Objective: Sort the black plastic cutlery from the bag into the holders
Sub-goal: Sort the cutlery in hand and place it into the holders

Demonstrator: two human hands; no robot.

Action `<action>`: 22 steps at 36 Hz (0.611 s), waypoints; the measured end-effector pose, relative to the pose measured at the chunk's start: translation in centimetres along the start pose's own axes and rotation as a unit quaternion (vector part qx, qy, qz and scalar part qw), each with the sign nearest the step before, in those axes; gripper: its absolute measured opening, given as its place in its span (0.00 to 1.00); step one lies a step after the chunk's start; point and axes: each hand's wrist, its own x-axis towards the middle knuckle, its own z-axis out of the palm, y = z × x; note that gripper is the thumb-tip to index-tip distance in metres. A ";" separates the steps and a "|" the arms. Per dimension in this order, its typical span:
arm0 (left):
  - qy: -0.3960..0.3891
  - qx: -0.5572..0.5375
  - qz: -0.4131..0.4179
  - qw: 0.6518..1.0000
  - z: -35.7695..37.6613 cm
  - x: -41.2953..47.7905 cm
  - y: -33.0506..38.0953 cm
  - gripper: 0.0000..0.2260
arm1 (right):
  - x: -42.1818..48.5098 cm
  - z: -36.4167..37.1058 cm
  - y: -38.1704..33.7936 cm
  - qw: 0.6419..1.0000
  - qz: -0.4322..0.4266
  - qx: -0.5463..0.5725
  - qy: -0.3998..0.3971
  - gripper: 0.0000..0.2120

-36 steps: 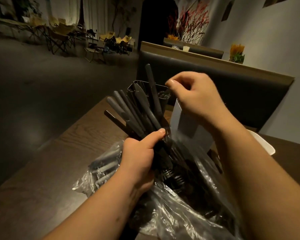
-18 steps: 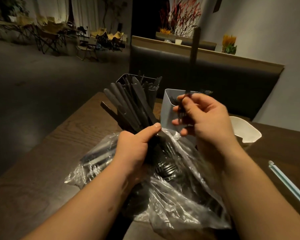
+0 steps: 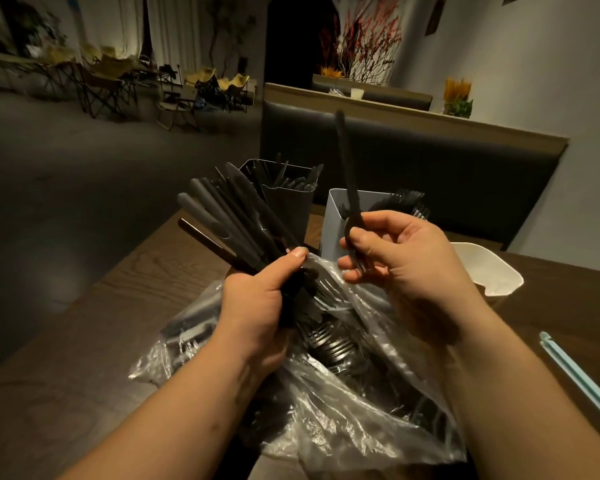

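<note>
I take the clear plastic bag (image 3: 343,410) as my mark; it lies crumpled on the dark wooden table (image 3: 118,323), mouth open toward the far side, with black forks (image 3: 329,341) heaped inside.

Over the bag's far-left part my left hand (image 3: 257,306) is wrapped around a bundle of black cutlery (image 3: 229,220). The handles fan up and away to the left, out past the bag's edge.

Over the bag's far-right part my right hand (image 3: 406,258) pinches a single black piece (image 3: 347,174) between thumb and fingers. Its handle stands nearly upright, and the lower end is hidden in the grip, so I cannot tell what kind it is.

Just beyond the bag stand the two holders: the dark holder (image 3: 288,209) behind the fanned bundle, and the white holder (image 3: 333,226) directly behind the upright piece. Both already have black pieces in them. A narrow gap of table shows between them.

Left of the bag a strip of wood runs to the table's edge, which slants toward me — floor lies beyond it. Right of the bag sits a white tray (image 3: 492,271), and further right, near the frame's edge, a pale green stick (image 3: 582,382). Beyond the holders a dark booth back (image 3: 430,168) closes off the far side.
</note>
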 end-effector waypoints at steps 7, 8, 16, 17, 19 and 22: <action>-0.105 -0.062 -0.022 0.992 -0.5 0.1 1.1 0.05 | -0.2 0.3 -0.7 0.994 0.056 0.017 -0.090 0.06; -0.109 -0.073 -0.009 0.991 -0.5 0.2 1.3 0.05 | -0.2 0.2 -0.6 0.991 0.079 -0.013 -0.110 0.05; -0.111 -0.027 0.029 0.993 -0.6 0.3 1.4 0.11 | 0.1 -0.6 0.6 0.953 0.218 -0.041 -0.207 0.09; -0.105 -0.022 0.029 0.994 -0.6 0.3 1.4 0.14 | 0.2 -0.6 0.7 0.952 0.221 -0.035 -0.208 0.08; -0.094 -0.011 0.045 0.994 -0.7 0.3 1.4 0.16 | 0.2 -0.5 0.9 0.952 0.221 -0.023 -0.209 0.05; -0.089 0.020 0.072 0.993 -0.8 0.2 1.5 0.13 | 0.1 -0.4 1.1 0.952 0.225 -0.014 -0.208 0.04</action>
